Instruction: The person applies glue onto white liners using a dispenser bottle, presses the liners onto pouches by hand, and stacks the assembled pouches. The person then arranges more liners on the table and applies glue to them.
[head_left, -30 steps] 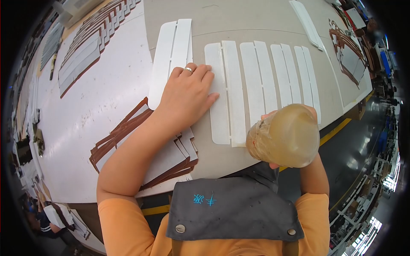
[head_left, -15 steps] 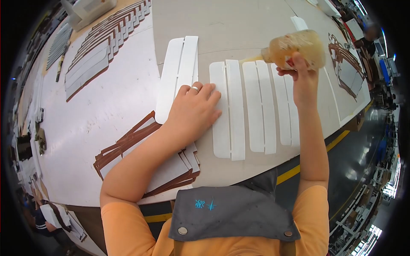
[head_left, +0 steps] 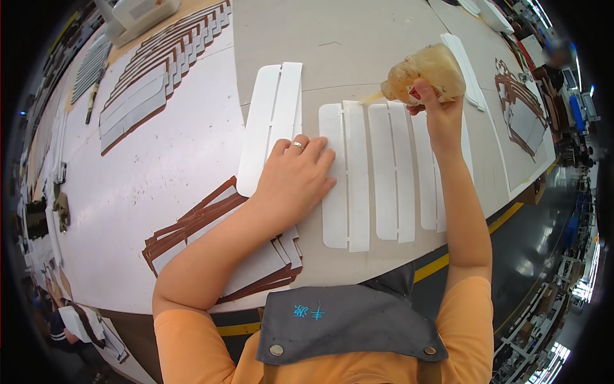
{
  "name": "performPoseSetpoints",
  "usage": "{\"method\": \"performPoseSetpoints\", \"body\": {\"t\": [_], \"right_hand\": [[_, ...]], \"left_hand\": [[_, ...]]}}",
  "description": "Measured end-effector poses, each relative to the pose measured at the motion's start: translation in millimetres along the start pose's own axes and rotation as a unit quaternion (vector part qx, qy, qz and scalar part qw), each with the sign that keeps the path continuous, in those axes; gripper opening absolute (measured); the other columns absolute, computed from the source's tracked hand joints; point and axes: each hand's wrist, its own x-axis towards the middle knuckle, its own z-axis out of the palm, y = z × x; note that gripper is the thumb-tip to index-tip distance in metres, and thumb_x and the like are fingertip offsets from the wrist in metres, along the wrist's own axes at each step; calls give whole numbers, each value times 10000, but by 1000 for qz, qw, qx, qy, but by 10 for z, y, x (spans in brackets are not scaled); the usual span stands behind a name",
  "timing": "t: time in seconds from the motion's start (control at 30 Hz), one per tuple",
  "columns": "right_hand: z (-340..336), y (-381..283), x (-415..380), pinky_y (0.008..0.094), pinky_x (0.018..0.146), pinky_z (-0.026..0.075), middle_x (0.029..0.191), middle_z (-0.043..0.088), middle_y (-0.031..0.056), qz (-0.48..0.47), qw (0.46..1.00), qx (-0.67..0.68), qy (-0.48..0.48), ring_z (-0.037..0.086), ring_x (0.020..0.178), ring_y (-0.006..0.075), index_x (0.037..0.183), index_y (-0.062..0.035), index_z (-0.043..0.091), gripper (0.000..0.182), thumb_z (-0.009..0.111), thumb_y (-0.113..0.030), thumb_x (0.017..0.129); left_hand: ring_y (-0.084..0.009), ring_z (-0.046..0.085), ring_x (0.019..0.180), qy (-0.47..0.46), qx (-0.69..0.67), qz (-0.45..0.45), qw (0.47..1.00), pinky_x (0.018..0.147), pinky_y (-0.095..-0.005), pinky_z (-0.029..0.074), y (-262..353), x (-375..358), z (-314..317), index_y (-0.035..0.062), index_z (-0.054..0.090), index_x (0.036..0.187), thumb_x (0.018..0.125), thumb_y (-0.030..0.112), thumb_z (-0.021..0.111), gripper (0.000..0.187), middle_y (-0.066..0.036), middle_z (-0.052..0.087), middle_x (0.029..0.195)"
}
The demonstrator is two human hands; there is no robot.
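My right hand [head_left: 438, 109] is wrapped round a cloudy, yellowish glue bottle [head_left: 425, 73], tilted on its side. Its narrow tip points left, at the top end of a white strip [head_left: 358, 179] in the nearest slotted pair. More white slotted pieces [head_left: 385, 173] lie in a row to the right, partly behind my right forearm. My left hand [head_left: 297, 169], with a ring on one finger, lies with fingers stretched out between that row and a white stack [head_left: 268, 115] on the left. Its fingertips reach the left edge of the nearest white piece [head_left: 332, 179].
Brown-edged grey panels [head_left: 256, 262] lie fanned under my left forearm. An overlapping row of similar panels [head_left: 134, 102] runs across the table's left side, below a whitish container [head_left: 141, 16]. More brown-edged pieces [head_left: 521, 109] lie far right. A yellow floor line [head_left: 432, 267] passes beyond the table edge.
My right hand and the glue bottle have shifted left over the white pieces, showing more of a white strip behind the bottle. The camera view moved slightly; my left hand stays by the nearest piece.
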Motion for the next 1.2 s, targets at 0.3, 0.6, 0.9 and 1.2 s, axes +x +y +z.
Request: {"method": "performPoseSetpoints", "body": {"t": [0.3,0.6,0.9,1.2], "right_hand": [[-124,-90,-193,205,425,448,784,583,61,84,996,28,-7,545,528,97,1035,-27,458,461,703,-334,794],[-242,-231,-762,199,417,438,796,584,64,165,985,57,-15,536,518,90,1044,-24,472,436,695,-311,802],[-454,-288,-1404,222,442,467,940,592,84,246,963,91,-60,593,724,111,1172,-27,441,539,692,-308,787],[-836,-158,-781,276,491,506,1097,571,102,119,955,265,-62,607,933,203,1242,-71,421,659,549,-560,819]], "left_hand": [[-248,513,1012,15,16,6,1000,833,-358,399,4,-10,22,51,545,1025,739,203,676,350,-79,540,1139],[-274,513,1013,19,25,4,999,828,-371,409,35,-13,13,48,541,1024,746,188,671,337,-84,538,1148],[-293,512,992,3,26,-5,1000,830,-380,408,66,0,-12,43,538,1032,773,189,649,317,-109,498,1152],[-296,498,935,-74,-55,-66,994,835,-376,393,96,81,-177,28,519,1059,795,197,630,332,-119,503,1034]]}}
